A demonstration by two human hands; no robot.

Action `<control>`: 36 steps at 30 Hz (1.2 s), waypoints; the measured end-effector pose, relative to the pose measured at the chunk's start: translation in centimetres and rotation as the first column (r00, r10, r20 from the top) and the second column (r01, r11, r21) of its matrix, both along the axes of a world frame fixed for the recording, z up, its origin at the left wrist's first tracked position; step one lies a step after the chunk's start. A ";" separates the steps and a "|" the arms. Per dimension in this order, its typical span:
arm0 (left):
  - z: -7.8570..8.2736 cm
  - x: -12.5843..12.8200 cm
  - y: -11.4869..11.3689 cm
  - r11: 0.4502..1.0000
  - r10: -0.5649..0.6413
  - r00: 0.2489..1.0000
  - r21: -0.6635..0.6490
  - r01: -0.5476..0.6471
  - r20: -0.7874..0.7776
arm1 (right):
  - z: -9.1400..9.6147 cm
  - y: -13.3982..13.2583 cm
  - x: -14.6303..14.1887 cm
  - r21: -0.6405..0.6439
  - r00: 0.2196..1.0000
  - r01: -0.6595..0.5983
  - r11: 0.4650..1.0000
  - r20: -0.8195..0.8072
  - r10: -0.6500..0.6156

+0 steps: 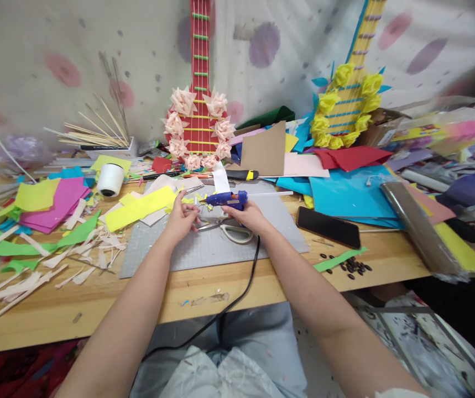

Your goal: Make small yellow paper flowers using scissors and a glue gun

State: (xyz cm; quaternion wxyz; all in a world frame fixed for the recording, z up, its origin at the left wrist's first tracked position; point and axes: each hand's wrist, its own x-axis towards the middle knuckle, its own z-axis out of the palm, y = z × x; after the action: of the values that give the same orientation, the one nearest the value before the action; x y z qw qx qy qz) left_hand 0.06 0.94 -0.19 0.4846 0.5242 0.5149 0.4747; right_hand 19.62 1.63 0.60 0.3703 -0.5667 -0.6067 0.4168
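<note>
My right hand [249, 214] is closed around a blue hot glue gun [225, 199], whose nozzle points left and whose glue stick [270, 193] sticks out to the right. My left hand [182, 214] pinches a small yellow paper piece [188, 201] right at the nozzle. Both hands hover over a grey cutting mat [204, 249]. Scissors with pale handles [231, 229] lie on the mat just below my hands. The gun's black cord [250, 276] runs down off the table edge toward my lap.
Coloured paper sheets and offcuts litter the wooden table [96, 309]. A black phone [327, 226] lies right of the mat, dark seeds [351, 266] beside it. Two paper guitars with flowers [198, 130] [347, 105] lean at the back. A white tape roll [110, 179] stands at the left.
</note>
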 end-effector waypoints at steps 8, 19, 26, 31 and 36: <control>0.2 0.1 -0.1 1.000 -0.007 1.000 -0.016 0.007 -0.015 | -0.2 0.0 -0.1 0.017 0.998 -0.026 1.000 0.065 0.025; 0.3 0.2 -0.2 1.000 -0.004 1.000 -0.027 0.004 -0.027 | -0.5 0.2 0.0 0.038 0.996 -0.019 0.999 0.083 0.016; 0.3 0.2 -0.1 0.999 -0.004 1.000 -0.032 0.003 -0.028 | -0.2 0.0 -0.1 0.023 0.995 -0.026 0.999 0.102 0.023; 0.4 0.3 -0.2 0.999 -0.006 0.999 -0.034 0.005 -0.033 | -0.2 0.0 -0.1 0.037 0.996 -0.036 0.999 0.087 0.033; 0.4 0.2 -0.2 1.000 -0.008 0.999 -0.027 0.008 -0.033 | -0.2 0.1 -0.1 0.042 0.994 -0.032 0.999 0.101 0.027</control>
State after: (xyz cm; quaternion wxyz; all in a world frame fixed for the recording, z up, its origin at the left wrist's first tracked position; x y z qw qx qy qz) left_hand 0.30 0.72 0.18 0.4850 0.5273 0.5269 0.4572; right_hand 19.56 1.72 0.41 0.3452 -0.5699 -0.6417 0.3799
